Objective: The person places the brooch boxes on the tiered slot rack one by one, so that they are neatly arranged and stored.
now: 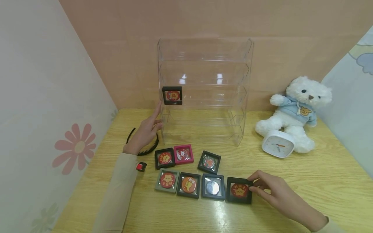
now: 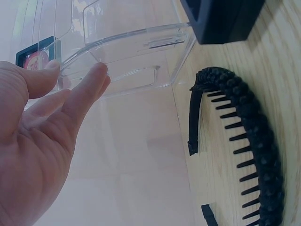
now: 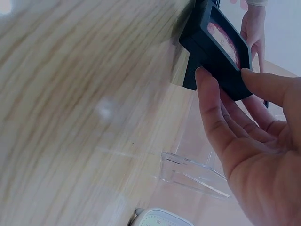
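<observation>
My right hand point(image 1: 281, 195) pinches the right edge of a black display frame point(image 1: 239, 191) holding a red star badge, at the right end of a row on the table. In the right wrist view, thumb and fingertips hold this frame's sides, and it looks tilted. My left hand point(image 1: 147, 131) touches the left side of a clear acrylic rack point(image 1: 204, 121) with its fingers fairly straight. On the rack's middle tier, at the left end, stands a black frame point(image 1: 172, 95) with a red badge. A black toothed headband point(image 2: 261, 136) lies below the left hand.
More badge frames lie before the rack, including a pink one point(image 1: 183, 154), a green one point(image 1: 167, 180) and a dark one point(image 1: 209, 162). A small black-and-red object point(image 1: 141, 167) lies beside the left sleeve. A white teddy bear point(image 1: 297, 106) and white clock point(image 1: 278, 144) stand right.
</observation>
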{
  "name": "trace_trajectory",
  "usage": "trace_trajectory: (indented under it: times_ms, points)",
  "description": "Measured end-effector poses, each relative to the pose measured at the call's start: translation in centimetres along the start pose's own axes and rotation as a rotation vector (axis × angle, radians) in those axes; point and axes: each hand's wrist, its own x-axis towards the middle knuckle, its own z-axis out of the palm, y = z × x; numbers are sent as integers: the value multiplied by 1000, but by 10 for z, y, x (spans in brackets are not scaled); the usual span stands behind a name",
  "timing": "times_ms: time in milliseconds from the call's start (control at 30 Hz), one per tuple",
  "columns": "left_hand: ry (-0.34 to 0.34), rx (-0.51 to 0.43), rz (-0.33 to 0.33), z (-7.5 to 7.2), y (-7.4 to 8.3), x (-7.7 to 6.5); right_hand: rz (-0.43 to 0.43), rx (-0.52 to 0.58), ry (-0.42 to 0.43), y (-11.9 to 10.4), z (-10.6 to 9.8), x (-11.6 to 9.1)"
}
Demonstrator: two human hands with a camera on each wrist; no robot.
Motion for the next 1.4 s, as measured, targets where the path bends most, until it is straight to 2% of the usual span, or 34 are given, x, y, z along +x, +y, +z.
trace_trajectory:
  times_ms: [533,700,1400]
  points:
    - [2,-5,4,0,-3,1,28,-14,63,-6,0,4]
    - [2,-8,5,0,-3,1,6,-49,93,-4,-1,6]
    - [6,-10,-3,2,-4,0,-42,-165,169,-7,-20,38]
